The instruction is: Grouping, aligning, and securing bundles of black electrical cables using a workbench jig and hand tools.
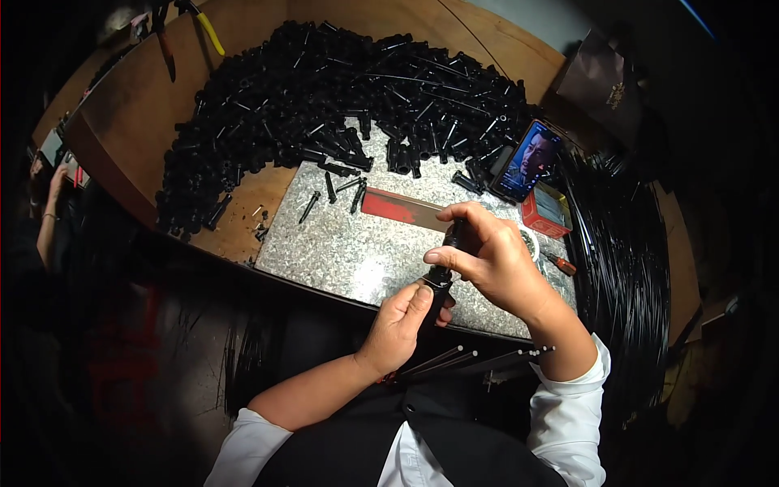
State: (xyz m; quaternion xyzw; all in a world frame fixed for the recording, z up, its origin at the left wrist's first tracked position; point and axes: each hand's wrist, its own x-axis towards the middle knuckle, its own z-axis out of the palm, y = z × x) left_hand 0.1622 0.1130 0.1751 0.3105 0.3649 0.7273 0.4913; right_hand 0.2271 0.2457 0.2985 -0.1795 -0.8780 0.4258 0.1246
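Observation:
My left hand [399, 329] is closed round the lower end of a black tubular part [439, 277], held upright just past the near edge of the grey speckled board [324, 243]. From above, my right hand [503, 256] grips the upper end of the same part between thumb and fingers. Its exact kind cannot be made out, and the fingers cover much of it. Behind the hands lies a flat bar [398, 206], partly red, its right end hidden by my right hand. Several small black pieces [330, 188] lie on the board left of the bar.
A large heap of black tubular parts [324, 89] fills the back and left of the wooden-walled bench [150, 105]. At right are a phone [529, 161], a red box [545, 213], a screwdriver [561, 265] and thin black rods [621, 268]. White-tipped rods [442, 357] stick out below my hands. Another person's arm [50, 213] shows far left.

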